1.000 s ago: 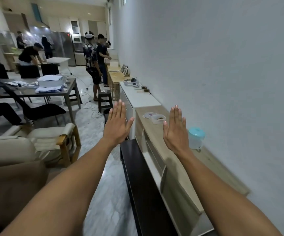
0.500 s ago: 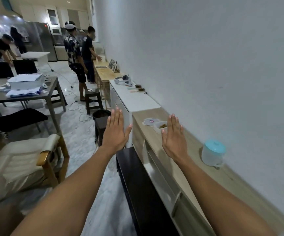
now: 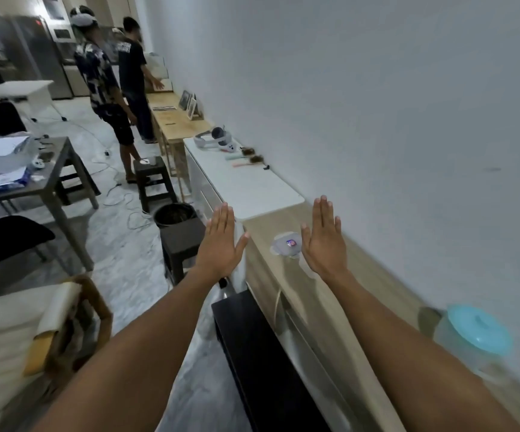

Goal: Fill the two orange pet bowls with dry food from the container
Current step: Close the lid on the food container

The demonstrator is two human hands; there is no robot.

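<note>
Showing no readable writing: lid [image 3: 286,246] sticker blurred.

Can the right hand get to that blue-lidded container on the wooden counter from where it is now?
Probably yes. The right hand is open, empty, and held out over the wooden counter. The blue-lidded container stands beside the right forearm, nearer the wall, with nothing between them; the hand would need drawing back.

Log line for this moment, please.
phase: pre-grasp | left hand: open, empty | right hand: open, empty | lidded container: on wooden cabinet, untouched | orange bowls: not visible
</note>
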